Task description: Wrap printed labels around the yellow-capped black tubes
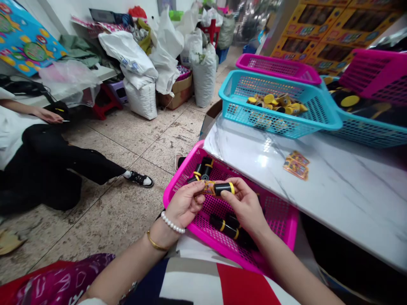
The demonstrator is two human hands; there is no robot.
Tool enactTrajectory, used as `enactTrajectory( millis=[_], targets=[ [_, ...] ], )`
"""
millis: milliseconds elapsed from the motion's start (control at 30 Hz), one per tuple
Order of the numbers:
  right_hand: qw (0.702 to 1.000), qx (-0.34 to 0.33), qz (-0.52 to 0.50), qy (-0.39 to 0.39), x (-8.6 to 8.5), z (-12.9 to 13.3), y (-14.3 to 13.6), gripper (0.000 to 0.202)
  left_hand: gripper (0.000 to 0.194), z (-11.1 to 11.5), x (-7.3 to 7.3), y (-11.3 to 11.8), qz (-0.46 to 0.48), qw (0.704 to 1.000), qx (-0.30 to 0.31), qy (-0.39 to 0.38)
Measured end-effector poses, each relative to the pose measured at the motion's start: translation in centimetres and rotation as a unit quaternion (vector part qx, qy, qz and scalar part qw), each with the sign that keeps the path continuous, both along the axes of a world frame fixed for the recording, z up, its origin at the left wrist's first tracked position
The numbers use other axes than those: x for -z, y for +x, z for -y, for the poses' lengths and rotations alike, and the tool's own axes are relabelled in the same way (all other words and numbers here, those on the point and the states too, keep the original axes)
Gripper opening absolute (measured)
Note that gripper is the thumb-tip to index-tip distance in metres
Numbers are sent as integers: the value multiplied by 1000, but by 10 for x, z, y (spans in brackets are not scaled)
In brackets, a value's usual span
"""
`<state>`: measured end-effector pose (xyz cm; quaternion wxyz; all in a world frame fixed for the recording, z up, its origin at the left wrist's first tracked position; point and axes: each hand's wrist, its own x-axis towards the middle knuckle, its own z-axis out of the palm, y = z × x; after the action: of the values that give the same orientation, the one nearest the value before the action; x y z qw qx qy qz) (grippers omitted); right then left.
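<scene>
My left hand (186, 204), with a pearl bracelet and a gold bangle at its wrist, pinches a small orange printed label (209, 187). Between the thumb and fingers of my right hand (246, 205) is a black plastic tube (222, 189) with a yellow band at its end. Label and tube meet end to end; whether they are stuck together I cannot tell. Both hands are above a pink basket (174, 180) on my lap. Inside it lie several more black tubes (224, 226) with yellow bands, partly hidden by my hands.
On the marble-patterned table (254, 156) lie a few orange labels (296, 165). A blue basket (280, 125) with yellow pieces and a second blue basket (365, 131) stand behind. Yellow boxes (314, 38) are stacked beyond. A seated person's leg (92, 159) reaches across the floor at left.
</scene>
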<state>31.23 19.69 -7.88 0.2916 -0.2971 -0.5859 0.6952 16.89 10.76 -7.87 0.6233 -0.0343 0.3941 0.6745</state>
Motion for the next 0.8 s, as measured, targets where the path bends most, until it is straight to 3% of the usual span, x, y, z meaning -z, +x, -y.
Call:
enactTrajectory(
  millis=[200, 400, 567, 800],
  targets=[
    [996, 44, -3, 81, 1, 5, -1, 28, 24, 1, 2, 6, -74, 997, 26, 9],
    [992, 63, -42, 97, 1, 1, 2, 32, 34, 2, -2, 10, -112, 992, -51, 14],
    [995, 27, -38, 91, -4, 5, 3, 33, 32, 5, -6, 7, -104, 991, 57, 68],
    [995, 37, -8, 91, -5, 3, 4, 31, 30, 4, -9, 8, -140, 987, 45, 61]
  ],
)
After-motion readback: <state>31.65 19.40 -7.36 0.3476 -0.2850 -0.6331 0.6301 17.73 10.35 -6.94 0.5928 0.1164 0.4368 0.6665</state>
